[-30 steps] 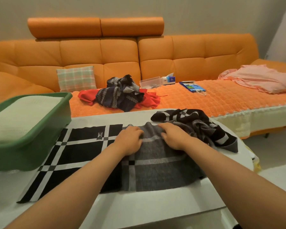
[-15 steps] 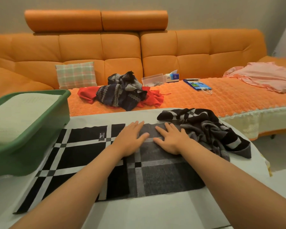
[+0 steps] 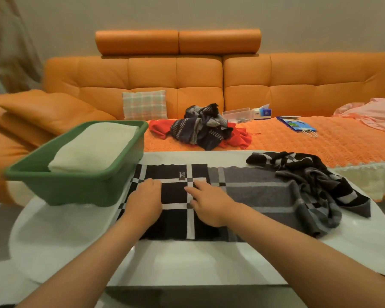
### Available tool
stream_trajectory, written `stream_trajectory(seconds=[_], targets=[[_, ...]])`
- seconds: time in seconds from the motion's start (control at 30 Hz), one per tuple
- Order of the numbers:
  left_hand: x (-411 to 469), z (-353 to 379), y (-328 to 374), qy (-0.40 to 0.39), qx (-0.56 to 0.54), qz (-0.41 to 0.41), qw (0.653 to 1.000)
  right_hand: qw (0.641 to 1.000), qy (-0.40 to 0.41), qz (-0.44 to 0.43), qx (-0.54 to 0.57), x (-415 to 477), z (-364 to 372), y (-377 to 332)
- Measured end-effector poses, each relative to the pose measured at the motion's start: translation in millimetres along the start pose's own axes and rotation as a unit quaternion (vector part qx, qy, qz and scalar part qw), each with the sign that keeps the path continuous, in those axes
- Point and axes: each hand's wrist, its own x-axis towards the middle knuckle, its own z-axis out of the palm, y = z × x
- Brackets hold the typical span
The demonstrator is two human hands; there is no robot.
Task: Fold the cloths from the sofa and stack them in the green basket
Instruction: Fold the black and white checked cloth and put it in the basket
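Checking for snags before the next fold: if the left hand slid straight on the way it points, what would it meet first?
Only more of the checked scarf under the left hand, then bare table; the green basket sits left of that line. Beyond, probably the sofa seat, depth unclear.

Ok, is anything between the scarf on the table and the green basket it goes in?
Nothing visible does. The scarf, pressed by the left hand and right hand, ends right beside the basket. The basket holds a folded cream cloth, which the scarf would stack on.
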Motion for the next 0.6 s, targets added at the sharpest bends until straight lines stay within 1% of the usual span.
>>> stream_trajectory(seconds=[0.1, 0.2, 0.27, 0.33, 0.37, 0.47, 0.53, 0.6], targets=[[-21, 3, -23, -0.004, 0.057, -0.042, 0.997, 0.999, -0.037, 0.012, 0.0, -10, 18, -18], [-37, 4, -42, -0.021, 0.127, -0.125, 0.984, 0.999, -0.043, 0.024, -0.019, -18, 33, -31], [-42, 0, -54, -0.056, 0.126, -0.185, 0.973, 0.999, -0.034, 0.026, -0.015, -21, 39, -37], [-42, -3, -63, -0.086, 0.119, -0.188, 0.971, 0.999, -0.024, 0.028, -0.019, -22, 42, -40], [-39, -5, -65, -0.101, 0.1, -0.182, 0.973, 0.999, -0.021, 0.029, -0.026, -23, 44, -40], [-35, -22, -65, -0.1, -0.015, -0.2, 0.975, 0.999, -0.021, 0.025, -0.027, -24, 44, -42], [-27, -29, -60, -0.089, -0.081, -0.19, 0.974, 0.999, -0.024, 0.024, -0.014, -23, 41, -41], [-23, -34, -48, -0.083, -0.151, -0.167, 0.971, 0.999, -0.034, 0.024, 0.023, -24, 35, -39]])
